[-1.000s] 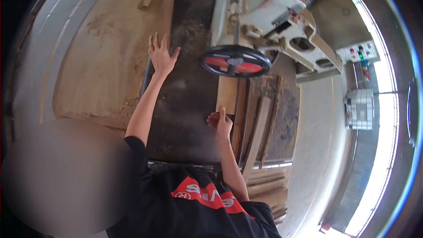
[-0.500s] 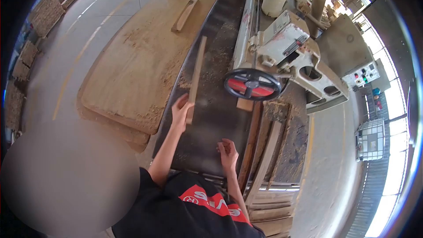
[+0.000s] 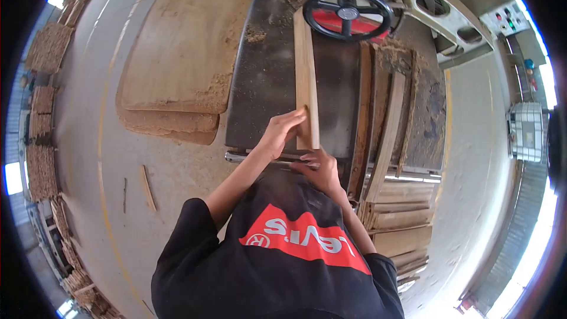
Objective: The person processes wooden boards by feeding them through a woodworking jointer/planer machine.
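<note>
A long pale wooden board [image 3: 305,77] lies lengthwise on the dark machine table [image 3: 266,71], its far end beside the black handwheel [image 3: 347,13]. My left hand [image 3: 282,132] holds the board's left side near its close end, the fingers bent against the wood. At the near end face, by the table's front edge, my right hand [image 3: 321,169] touches the board with its fingers curled; part of its grip is hidden.
To the left is a dusty wooden panel [image 3: 183,53] with sawdust. Several long strips [image 3: 387,130] lie at the right, above stacked boards [image 3: 401,218]. The machine's frame [image 3: 449,9] stands at the upper right.
The board has moved right and nearer the handwheel, with my left hand on it. My right hand has come to its near end. The view has tilted down toward my body.
</note>
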Tool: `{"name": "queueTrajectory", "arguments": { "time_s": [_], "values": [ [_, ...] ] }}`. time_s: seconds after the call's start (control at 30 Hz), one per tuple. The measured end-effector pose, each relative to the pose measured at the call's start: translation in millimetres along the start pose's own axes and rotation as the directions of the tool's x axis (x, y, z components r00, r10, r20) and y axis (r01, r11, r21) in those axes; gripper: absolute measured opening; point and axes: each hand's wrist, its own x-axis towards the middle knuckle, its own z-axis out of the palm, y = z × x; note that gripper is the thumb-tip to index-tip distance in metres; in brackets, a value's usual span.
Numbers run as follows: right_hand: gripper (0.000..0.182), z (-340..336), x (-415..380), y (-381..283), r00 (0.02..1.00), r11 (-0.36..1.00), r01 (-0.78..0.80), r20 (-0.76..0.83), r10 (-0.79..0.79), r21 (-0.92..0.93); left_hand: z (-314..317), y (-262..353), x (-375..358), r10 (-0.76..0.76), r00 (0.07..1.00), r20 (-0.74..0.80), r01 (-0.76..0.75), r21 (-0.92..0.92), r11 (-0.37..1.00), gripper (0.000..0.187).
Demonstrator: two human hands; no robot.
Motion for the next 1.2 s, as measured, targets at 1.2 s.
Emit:
{"name": "queueTrajectory", "arguments": {
  "time_s": [1.2],
  "values": [
    [0.041, -14.9, 49.2, 64.3, 0.739, 0.390, -0.306, -0.041, 0.672, 0.868, 43.6, 8.3, 106.0, -0.169, 0.758, 0.630, 0.267, -0.062, 0.962, 0.083]
  ]
}}
